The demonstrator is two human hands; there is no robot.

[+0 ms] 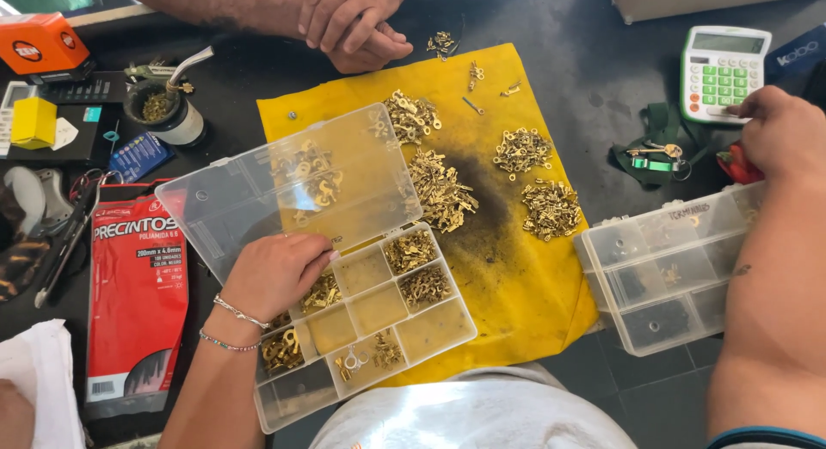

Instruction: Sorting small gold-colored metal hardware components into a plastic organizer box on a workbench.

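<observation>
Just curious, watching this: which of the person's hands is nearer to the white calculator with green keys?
Right. The right hand touches the calculator's lower right corner; the left hand rests far off on the open compartment box.

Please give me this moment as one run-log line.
left hand: in open organizer box, on brass terminals | right hand: touching calculator | yellow cloth: terminal piles

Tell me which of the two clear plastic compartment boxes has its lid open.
The clear plastic compartment box under the left hand, on the yellow cloth, stands open; the one at the table edge is closed.
</observation>
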